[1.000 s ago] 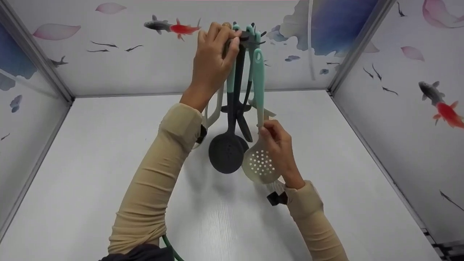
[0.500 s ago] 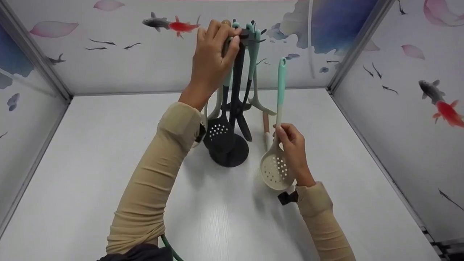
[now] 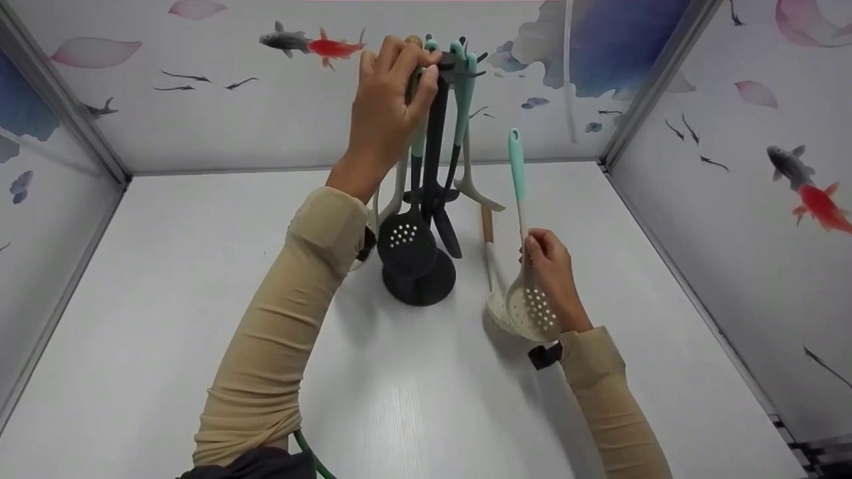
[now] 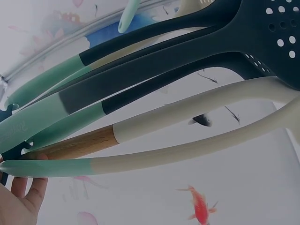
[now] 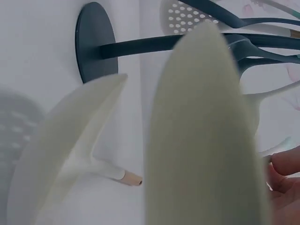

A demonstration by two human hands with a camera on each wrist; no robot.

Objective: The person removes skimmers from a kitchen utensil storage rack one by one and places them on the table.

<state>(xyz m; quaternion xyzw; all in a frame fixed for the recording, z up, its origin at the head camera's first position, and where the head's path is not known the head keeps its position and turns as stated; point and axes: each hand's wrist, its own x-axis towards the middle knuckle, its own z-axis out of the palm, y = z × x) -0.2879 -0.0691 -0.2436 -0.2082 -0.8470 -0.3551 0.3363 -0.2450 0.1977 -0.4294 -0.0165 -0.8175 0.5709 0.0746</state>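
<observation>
My right hand (image 3: 554, 269) pinches the lower neck of a skimmer (image 3: 516, 166) with a mint handle and a cream perforated head. The skimmer stands upright, handle up, its head low over the table. In the right wrist view, a blurred cream head fills the middle. My left hand (image 3: 389, 110) grips the top of a black utensil stand (image 3: 434, 133); its fingertips are partly hidden in the left wrist view. From the stand hang several utensils, among them a black slotted skimmer (image 3: 407, 243) and a mint-handled cream one (image 4: 131, 161).
A cream utensil with a wooden handle (image 3: 487, 223) lies on the white table (image 3: 413, 386), its head (image 5: 70, 140) partly behind the held skimmer. The stand's round black base (image 3: 436, 286) sits left of it. Printed panels (image 3: 200, 126) enclose the back and sides.
My right hand has carried the mint-handled skimmer off the stand, to the right and then lower, next to the wooden-handled utensil. The black slotted skimmer has swung forward. My left hand stays at the stand's top.
</observation>
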